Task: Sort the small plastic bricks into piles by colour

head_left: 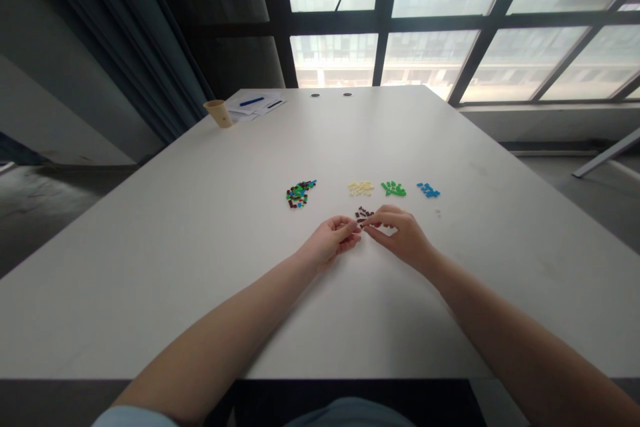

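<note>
My left hand (334, 239) and my right hand (399, 230) meet almost fingertip to fingertip, low over the white table. The left is closed, thumb against curled fingers; what lies inside is hidden. Thumb and index finger of the right pinch together, with a tiny dark brown brick at their tips. Just beyond them lies a small pile of dark brown bricks (363, 213), partly covered by the right hand. Behind it, in a row, are cream bricks (361, 188), green bricks (393, 188) and blue bricks (429, 190). A mixed-colour pile (299, 194) sits to the left.
The white table (240, 193) reaches back toward large windows. At its far left stand a beige cup (219, 113) and papers (250, 110) with a blue pen (251, 101) on them. Two round dark holes are near the back edge. A dark curtain (145, 40) hangs at left.
</note>
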`<state>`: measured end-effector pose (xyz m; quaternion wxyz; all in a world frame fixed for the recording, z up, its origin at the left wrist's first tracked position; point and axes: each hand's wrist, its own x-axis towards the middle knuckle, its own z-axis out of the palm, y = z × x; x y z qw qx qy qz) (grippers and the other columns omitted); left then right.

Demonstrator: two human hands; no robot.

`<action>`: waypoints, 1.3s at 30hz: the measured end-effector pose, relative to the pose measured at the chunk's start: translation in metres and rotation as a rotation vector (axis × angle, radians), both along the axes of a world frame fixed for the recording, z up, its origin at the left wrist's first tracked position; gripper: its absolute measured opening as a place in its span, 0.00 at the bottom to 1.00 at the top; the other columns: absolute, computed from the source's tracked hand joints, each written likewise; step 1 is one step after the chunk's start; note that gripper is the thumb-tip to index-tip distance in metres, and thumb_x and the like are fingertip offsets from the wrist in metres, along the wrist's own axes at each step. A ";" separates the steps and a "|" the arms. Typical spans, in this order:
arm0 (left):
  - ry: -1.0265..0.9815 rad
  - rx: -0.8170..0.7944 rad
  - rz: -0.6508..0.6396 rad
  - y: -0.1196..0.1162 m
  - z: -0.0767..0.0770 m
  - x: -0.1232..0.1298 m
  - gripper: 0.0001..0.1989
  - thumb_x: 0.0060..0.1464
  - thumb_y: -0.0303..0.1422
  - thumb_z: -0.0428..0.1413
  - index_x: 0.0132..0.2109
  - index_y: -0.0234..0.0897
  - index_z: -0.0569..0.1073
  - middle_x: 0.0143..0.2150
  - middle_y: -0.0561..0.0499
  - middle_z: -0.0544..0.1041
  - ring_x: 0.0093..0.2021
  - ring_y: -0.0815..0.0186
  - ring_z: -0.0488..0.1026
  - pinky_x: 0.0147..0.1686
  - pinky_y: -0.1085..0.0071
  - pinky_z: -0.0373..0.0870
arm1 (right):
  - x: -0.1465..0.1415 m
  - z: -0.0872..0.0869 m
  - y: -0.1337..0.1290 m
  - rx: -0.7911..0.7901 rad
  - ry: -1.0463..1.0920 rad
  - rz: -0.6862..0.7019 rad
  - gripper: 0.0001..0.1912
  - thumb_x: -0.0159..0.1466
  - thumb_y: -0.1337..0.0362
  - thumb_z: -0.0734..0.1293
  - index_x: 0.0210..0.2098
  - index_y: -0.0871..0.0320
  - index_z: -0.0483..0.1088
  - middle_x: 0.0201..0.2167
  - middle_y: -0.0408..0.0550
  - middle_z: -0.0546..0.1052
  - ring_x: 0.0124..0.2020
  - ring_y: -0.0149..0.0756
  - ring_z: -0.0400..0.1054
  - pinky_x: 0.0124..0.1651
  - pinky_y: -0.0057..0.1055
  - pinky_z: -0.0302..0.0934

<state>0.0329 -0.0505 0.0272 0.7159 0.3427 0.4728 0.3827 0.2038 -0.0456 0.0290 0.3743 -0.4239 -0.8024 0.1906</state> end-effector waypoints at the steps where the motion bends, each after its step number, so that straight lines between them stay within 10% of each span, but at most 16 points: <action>1: 0.081 0.051 -0.002 0.003 0.001 -0.004 0.13 0.44 0.38 0.60 0.31 0.34 0.68 0.30 0.51 0.73 0.26 0.75 0.69 0.30 0.76 0.65 | 0.003 -0.001 0.004 -0.017 -0.010 -0.043 0.07 0.58 0.64 0.64 0.30 0.56 0.74 0.24 0.44 0.71 0.27 0.29 0.62 0.33 0.27 0.57; 6: 0.975 0.612 0.070 0.034 0.005 -0.053 0.06 0.50 0.31 0.53 0.34 0.36 0.73 0.36 0.47 0.74 0.35 0.65 0.69 0.39 0.69 0.64 | 0.023 -0.018 0.027 -0.065 -0.105 -0.290 0.08 0.56 0.62 0.64 0.28 0.58 0.74 0.21 0.42 0.65 0.25 0.30 0.59 0.32 0.27 0.53; 10: 1.440 0.635 0.001 0.055 0.003 -0.097 0.11 0.49 0.28 0.50 0.37 0.36 0.76 0.41 0.44 0.73 0.39 0.60 0.69 0.39 0.68 0.62 | 0.026 -0.032 0.036 -0.129 -0.182 -0.351 0.09 0.56 0.62 0.63 0.27 0.58 0.74 0.20 0.41 0.64 0.25 0.30 0.58 0.31 0.27 0.52; 30: 1.382 0.641 -0.058 0.063 -0.007 -0.109 0.09 0.45 0.28 0.51 0.34 0.35 0.75 0.34 0.46 0.77 0.34 0.61 0.70 0.36 0.69 0.62 | 0.019 -0.031 0.027 -0.185 -0.211 -0.248 0.17 0.59 0.72 0.57 0.36 0.57 0.76 0.27 0.47 0.70 0.30 0.31 0.64 0.37 0.27 0.57; 39: 0.511 0.284 0.126 0.055 0.013 -0.084 0.09 0.41 0.29 0.60 0.34 0.31 0.75 0.30 0.48 0.75 0.30 0.70 0.69 0.36 0.73 0.66 | 0.022 -0.022 0.021 -0.123 -0.162 -0.223 0.15 0.59 0.69 0.57 0.38 0.57 0.75 0.25 0.45 0.69 0.25 0.30 0.61 0.34 0.28 0.56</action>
